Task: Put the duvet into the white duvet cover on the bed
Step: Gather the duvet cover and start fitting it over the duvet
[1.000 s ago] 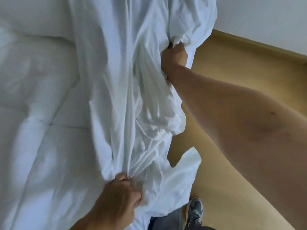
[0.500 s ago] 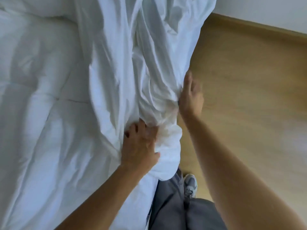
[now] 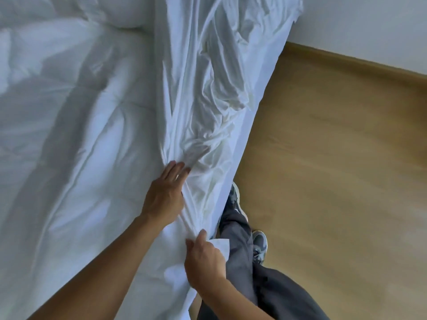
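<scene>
Judging by how the bedding lies, the job looks barely begun: the duvet (image 3: pixel 76 139) is spread bare and quilted across the bed (image 3: pixel 249 135), wholly outside the duvet cover (image 3: pixel 208 88). The cover sits bunched in a long crumpled strip over the duvet's near side, along the bed edge that borders the wooden floor (image 3: pixel 335 181). The left grip (image 3: pixel 165 195) is released, with fingers fairly straight, pressing into the folds at the lower part of that strip. The right grip (image 3: pixel 204 255), just below it at the bed edge, is clenched on the cover's cloth, and a flat white corner pokes out past the knuckles. This reads as sorting through the fabric to find a corner or the opening, though no opening can be made out among the creases. None of the duvet has gone inside yet. What seems left is nearly everything: opening the cover out, feeding in the duvet's corners, drawing the cover down its length, then shaking it flat and closing the end. A pillow (image 3: pixel 115 17) lies at the far end of the bed.
</scene>
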`<state>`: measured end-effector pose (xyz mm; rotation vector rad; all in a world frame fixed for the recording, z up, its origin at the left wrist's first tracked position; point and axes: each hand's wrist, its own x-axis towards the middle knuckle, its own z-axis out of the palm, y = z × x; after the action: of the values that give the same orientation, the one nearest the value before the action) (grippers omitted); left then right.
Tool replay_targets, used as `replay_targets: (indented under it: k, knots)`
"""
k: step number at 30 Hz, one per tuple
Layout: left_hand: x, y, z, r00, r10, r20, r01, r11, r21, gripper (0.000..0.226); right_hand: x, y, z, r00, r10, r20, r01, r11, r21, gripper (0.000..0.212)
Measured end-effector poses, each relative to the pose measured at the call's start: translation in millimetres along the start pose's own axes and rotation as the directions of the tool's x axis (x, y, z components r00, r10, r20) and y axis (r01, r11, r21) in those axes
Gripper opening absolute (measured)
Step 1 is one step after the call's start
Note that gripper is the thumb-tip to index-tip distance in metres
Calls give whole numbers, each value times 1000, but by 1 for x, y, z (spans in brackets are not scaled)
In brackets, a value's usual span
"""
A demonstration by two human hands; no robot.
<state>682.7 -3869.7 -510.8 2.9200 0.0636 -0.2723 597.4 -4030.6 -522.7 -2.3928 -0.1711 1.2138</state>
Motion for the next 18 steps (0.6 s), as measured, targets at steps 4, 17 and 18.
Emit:
replay_targets:
  k: [4,17,18]
  knots:
    - [-36,22,-6,942,-330,-68,295,905,-308,56,-5,-15,-16,994,-37,102,58,975,-216,79]
    - [-117,-29,52,720,-688,89,595,546,-590,16,-9,-12,52,985,-172,-11,144,854,-501,75]
    - [-126,-32,51,739,-672,48,579,597,-555,19,-11,-17,53,984,-178,5,163,887,-433,76]
